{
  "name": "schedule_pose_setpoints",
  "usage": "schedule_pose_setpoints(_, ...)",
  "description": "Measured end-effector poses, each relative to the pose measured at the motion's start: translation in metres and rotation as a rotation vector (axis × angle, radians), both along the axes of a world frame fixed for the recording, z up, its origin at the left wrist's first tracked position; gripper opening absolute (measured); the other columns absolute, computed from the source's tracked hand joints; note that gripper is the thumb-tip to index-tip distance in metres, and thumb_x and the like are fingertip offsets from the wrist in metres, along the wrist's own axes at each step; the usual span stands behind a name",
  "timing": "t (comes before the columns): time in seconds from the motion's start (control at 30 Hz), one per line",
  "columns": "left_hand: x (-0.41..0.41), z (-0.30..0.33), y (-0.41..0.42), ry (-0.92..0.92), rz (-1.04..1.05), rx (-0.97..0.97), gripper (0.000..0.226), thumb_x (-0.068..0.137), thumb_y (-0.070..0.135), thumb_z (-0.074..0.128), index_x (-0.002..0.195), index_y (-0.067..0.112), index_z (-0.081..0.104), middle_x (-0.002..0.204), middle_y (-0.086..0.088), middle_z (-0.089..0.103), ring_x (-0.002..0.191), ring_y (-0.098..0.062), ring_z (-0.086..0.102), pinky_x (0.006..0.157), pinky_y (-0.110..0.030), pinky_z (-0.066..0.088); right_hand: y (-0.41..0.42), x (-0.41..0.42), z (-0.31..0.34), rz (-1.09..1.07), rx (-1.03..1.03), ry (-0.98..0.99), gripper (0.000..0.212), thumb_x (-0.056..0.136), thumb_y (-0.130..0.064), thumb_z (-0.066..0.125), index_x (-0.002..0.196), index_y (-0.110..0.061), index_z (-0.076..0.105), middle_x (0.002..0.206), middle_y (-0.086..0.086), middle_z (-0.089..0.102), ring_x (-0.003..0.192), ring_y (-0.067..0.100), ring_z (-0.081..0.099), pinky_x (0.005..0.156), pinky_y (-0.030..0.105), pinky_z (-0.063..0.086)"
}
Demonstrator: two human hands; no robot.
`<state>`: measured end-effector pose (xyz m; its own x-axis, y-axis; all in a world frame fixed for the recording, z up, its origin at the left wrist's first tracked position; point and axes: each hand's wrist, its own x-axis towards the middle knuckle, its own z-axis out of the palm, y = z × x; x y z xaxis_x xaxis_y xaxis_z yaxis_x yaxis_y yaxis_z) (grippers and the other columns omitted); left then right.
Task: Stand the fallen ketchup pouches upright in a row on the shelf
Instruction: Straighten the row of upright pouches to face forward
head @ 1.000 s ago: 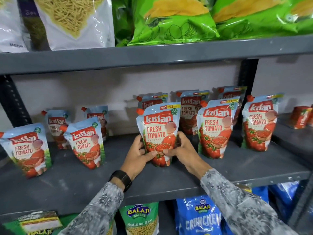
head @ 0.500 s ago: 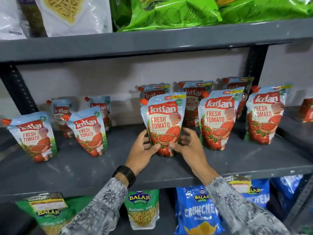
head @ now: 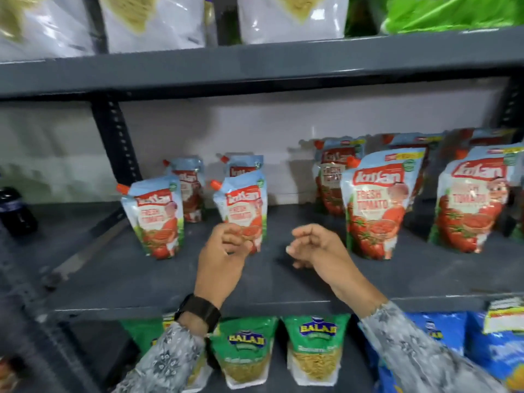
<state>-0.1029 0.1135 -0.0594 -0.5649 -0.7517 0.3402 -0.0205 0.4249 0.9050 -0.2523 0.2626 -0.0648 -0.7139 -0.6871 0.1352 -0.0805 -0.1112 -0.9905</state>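
**Both hands empty between two groups of upright ketchup pouches**

Far left on the grey metal shelf (head: 113, 279): a dark bottle-like thing (head: 15, 211), blurred, can't tell what. Next, a pale-blue-and-red spouted plastic ketchup pouch (head: 154, 219) standing upright near the front, a second like it (head: 188, 191) behind it. Then the front pouch of the left-middle pair (head: 243, 205), upright, with another (head: 245, 165) behind. Standing two deep, probably to face labels forward and fill the depth.

Left hand (head: 224, 259), black watch strap (head: 198, 310) on the wrist, grey patterned sleeve (head: 167, 353): fingers curled loosely, holding nothing. It sits just in front of that left-middle front pouch and overlaps its lower edge in view; touching or not, cannot tell, motion blur. Likely reaching for it to close the gap.

Right hand (head: 317, 248): fingers half-curled, also empty, hovering over bare shelf in the gap between the groups, apart from pouches on either side.

Right of it: a larger-looking front pouch (head: 374, 205), upright, near the hand but not touching; another (head: 476, 199) further right; more behind, blurred. None visibly lying flat. Judgement: standing-up mostly done, spacing uneven, the middle gap needs evening out.

Below: green snack bags (head: 246, 347), blue bags (head: 453, 350). Above: white bags (head: 153, 21).
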Motion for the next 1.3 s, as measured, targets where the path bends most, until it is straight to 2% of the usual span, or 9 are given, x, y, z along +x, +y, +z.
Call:
schedule_pose_setpoints(0.07,0.012,0.009,-0.026,-0.022,0.057,0.021,0.048,0.084,0.017,0.077,0.124,0.021,0.05,0.107,-0.003,0.061,0.09,-0.016,0.063,0.082,-0.034,0.054,-0.037,0.007,0.005,-0.027,0.01,0.046,0.047,0.078,0.003,0.083,0.116,-0.015,0.062,0.098,0.005,0.061,0.087,0.02,0.063,0.077,0.037,0.058)
schedule_pose_setpoints(0.2,0.004,0.022,-0.058,-0.097,-0.163,0.133,0.082,0.081,0.004,0.079,0.144,0.019,0.028,0.118,0.0,0.055,0.104,-0.017,0.06,0.087,-0.034,0.05,-0.077,0.011,0.021,-0.019,0.034,0.131,0.062,0.076,0.008,0.083,0.122,-0.017,0.05,0.101,-0.01,0.06,0.096,0.01,0.062,0.075,0.02,0.057)
schedule_pose_setpoints(0.37,-0.011,0.014,-0.084,-0.197,-0.387,0.097,0.061,0.084,0.0,0.075,0.132,0.021,0.044,0.139,-0.007,0.06,0.124,-0.019,0.059,0.11,-0.041,0.046,-0.097,0.013,0.017,-0.008,0.083,0.166,0.056,0.079,0.011,0.078,0.127,-0.006,0.055,0.108,-0.001,0.071,0.103,0.016,0.071,0.069,0.014,0.058)
schedule_pose_setpoints(0.63,0.005,0.002,-0.103,-0.223,-0.403,-0.035,0.06,0.087,0.013,0.073,0.14,0.026,0.048,0.133,0.006,0.065,0.123,-0.012,0.061,0.11,-0.04,0.046,-0.104,0.031,0.004,-0.033,0.114,0.229,0.05,0.086,0.003,0.076,0.128,-0.014,0.056,0.113,-0.004,0.07,0.095,0.001,0.065,0.063,0.005,0.053)
schedule_pose_setpoints(0.87,0.014,0.004,-0.101,-0.206,-0.396,-0.032,0.059,0.085,0.019,0.076,0.137,0.026,0.05,0.13,0.004,0.066,0.115,-0.01,0.065,0.107,-0.041,0.049,-0.101,0.04,-0.002,-0.091,0.065,0.206,0.057,0.082,-0.004,0.082,0.13,-0.019,0.056,0.115,-0.006,0.07,0.108,0.011,0.067,0.086,0.024,0.056)
schedule_pose_setpoints(0.93,0.03,0.006,-0.103,-0.226,-0.372,-0.032,0.065,0.084,0.024,0.077,0.141,0.029,0.046,0.129,0.002,0.065,0.108,-0.01,0.067,0.099,-0.035,0.054,-0.097,0.045,-0.005,-0.223,0.049,0.195,0.057,0.08,-0.008,0.084,0.128,-0.023,0.055,0.109,-0.006,0.066,0.102,0.012,0.067,0.089,0.033,0.056)
schedule_pose_setpoints(1.03,0.073,0.004,-0.117,-0.199,-0.257,0.027,0.056,0.083,0.027,0.078,0.134,0.029,0.055,0.118,0.005,0.07,0.1,-0.01,0.07,0.087,-0.026,0.056,-0.09,0.063,-0.008,-0.428,-0.01,0.213,0.032,0.083,-0.01,0.081,0.107,-0.019,0.063,0.088,-0.001,0.066,0.082,0.016,0.064,0.081,0.043,0.056)
schedule_pose_setpoints(1.17,0.13,0.004,-0.145,0.056,0.019,0.174,0.021,0.083,0.014,0.075,0.103,0.02,0.07,0.09,-0.008,0.076,0.083,-0.024,0.07,0.077,-0.039,0.058,-0.112,0.115,-0.004,-0.195,-0.044,0.236,0.023,0.084,0.003,0.077,0.086,-0.018,0.067,0.077,0.012,0.067,0.073,0.02,0.063,0.058,0.035,0.058)
schedule_pose_setpoints(1.3,0.141,0.012,-0.173,0.05,0.109,0.141,0.066,0.08,0.011,0.081,0.135,0.024,0.046,0.117,-0.003,0.059,0.104,-0.021,0.059,0.092,-0.038,0.052,-0.177,0.148,0.006,0.015,0.031,0.275,0.052,0.078,-0.004,0.085,0.116,-0.023,0.056,0.099,-0.004,0.06,0.087,0.012,0.062,0.076,0.029,0.059)
